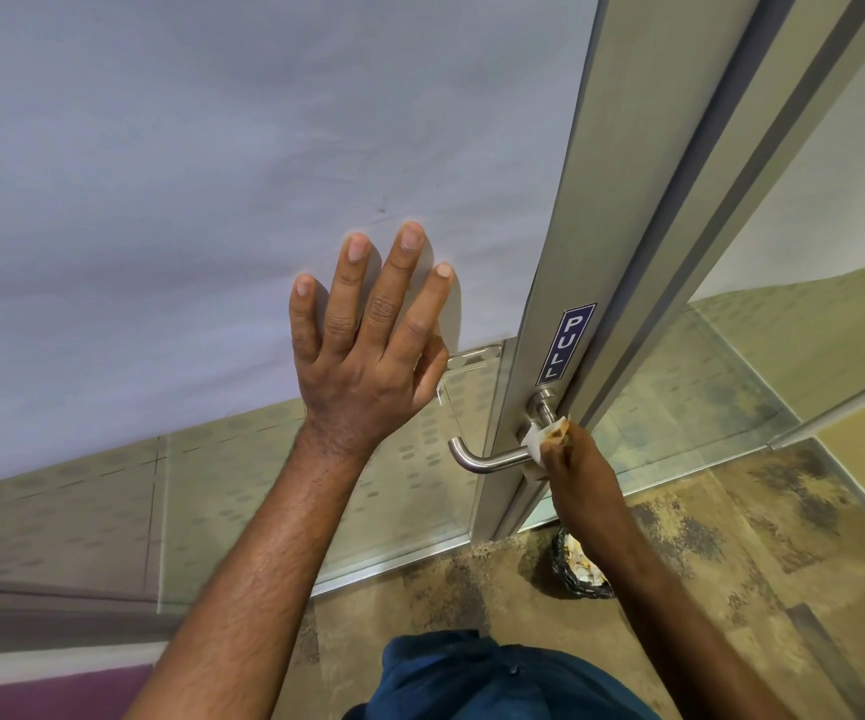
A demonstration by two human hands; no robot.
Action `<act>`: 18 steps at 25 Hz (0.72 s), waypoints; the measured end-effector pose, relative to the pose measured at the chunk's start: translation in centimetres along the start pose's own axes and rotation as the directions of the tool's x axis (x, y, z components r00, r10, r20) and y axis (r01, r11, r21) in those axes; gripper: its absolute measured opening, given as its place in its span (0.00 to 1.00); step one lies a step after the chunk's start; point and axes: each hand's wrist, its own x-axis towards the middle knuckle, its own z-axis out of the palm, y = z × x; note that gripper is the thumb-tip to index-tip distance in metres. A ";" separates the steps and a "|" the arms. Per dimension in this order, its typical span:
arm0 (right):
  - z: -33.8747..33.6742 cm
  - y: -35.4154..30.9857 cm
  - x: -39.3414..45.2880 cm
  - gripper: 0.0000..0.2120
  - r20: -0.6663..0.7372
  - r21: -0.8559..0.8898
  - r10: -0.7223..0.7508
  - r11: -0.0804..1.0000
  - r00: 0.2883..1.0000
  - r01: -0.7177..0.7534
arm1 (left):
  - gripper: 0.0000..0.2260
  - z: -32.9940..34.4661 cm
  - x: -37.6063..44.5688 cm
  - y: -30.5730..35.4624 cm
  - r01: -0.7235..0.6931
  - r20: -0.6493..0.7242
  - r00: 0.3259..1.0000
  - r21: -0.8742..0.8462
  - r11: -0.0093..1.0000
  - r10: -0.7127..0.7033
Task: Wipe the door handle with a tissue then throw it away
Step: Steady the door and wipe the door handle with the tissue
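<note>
A steel lever door handle [487, 459] juts left from the metal door frame [570, 283], below a blue PULL sticker [565, 343]. My right hand [573, 467] grips a white tissue [536, 441] and presses it against the handle's base, where the lever meets the frame. My left hand [368, 340] lies flat with fingers spread on the pale covered glass door panel [212, 174], left of the handle. Part of the tissue is hidden inside my fingers.
A bin with a black liner [578, 569] holding crumpled paper stands on the mottled brown floor [731, 537] at the foot of the frame, under my right forearm. A glass partition [731, 381] runs to the right. Blue clothing [472, 678] shows at the bottom.
</note>
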 end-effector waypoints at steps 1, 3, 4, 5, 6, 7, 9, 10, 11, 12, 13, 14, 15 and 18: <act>0.0 0.0 0.1 0.17 -0.017 0.083 0.040 0.996 0.999 -0.039 | 0.27 0.0 0.0 0.0 0.002 0.001 1.000 -0.005 1.000 -0.002; -0.1 0.1 0.6 0.18 -0.011 0.278 0.127 0.953 0.992 -0.119 | 0.27 0.1 0.0 0.0 0.003 -0.001 1.000 -0.003 1.000 -0.003; -0.1 0.3 1.0 0.16 -0.012 0.310 0.145 0.941 0.989 -0.135 | 0.27 0.1 0.0 0.0 0.005 -0.001 1.000 0.000 1.000 -0.005; 0.0 0.4 1.5 0.15 -0.021 0.298 0.140 0.946 0.990 -0.128 | 0.27 0.1 0.0 0.0 0.008 -0.001 1.000 -0.002 1.000 -0.008; 0.0 0.4 1.9 0.14 -0.039 0.271 0.123 0.957 0.992 -0.108 | 0.27 0.1 0.0 0.0 0.008 -0.001 1.000 -0.007 1.000 -0.008; 0.1 0.3 2.4 0.15 -0.069 0.254 0.112 0.963 0.991 -0.091 | 0.27 0.1 0.0 0.0 0.008 -0.001 1.000 -0.012 1.000 -0.008; 0.1 -0.4 2.8 0.15 -0.142 0.265 0.125 0.961 0.982 -0.084 | 0.27 0.1 0.0 0.0 0.003 0.001 1.000 -0.009 1.000 -0.003; 0.1 -0.6 3.0 0.15 -0.167 0.272 0.133 0.959 0.977 -0.084 | 0.26 0.1 0.0 0.0 0.002 0.004 1.000 -0.007 1.000 -0.002; 0.2 -0.6 3.1 0.15 -0.178 0.278 0.138 0.957 0.974 -0.085 | 0.26 0.0 0.1 0.0 0.004 0.008 1.000 -0.009 1.000 -0.004; 0.2 -0.4 3.0 0.15 -0.175 0.292 0.141 0.953 0.974 -0.085 | 0.26 0.0 0.1 0.0 0.007 0.010 1.000 -0.012 1.000 -0.007; 0.2 -0.2 2.9 0.15 -0.161 0.329 0.150 0.940 0.976 -0.090 | 0.26 -0.1 0.1 0.0 0.008 0.010 1.000 -0.014 1.000 -0.008; 0.1 0.0 2.6 0.15 -0.132 0.385 0.163 0.917 0.978 -0.101 | 0.26 -0.1 0.0 0.0 0.009 0.011 1.000 -0.013 1.000 -0.009; 0.0 0.1 2.3 0.15 -0.093 0.429 0.174 0.896 0.980 -0.119 | 0.26 -0.1 0.0 0.0 0.008 0.013 1.000 -0.013 1.000 -0.008; -0.4 0.2 1.7 0.13 0.013 0.429 0.151 0.892 0.988 -0.142 | 0.26 -0.1 0.1 0.0 0.007 0.013 1.000 -0.009 1.000 -0.007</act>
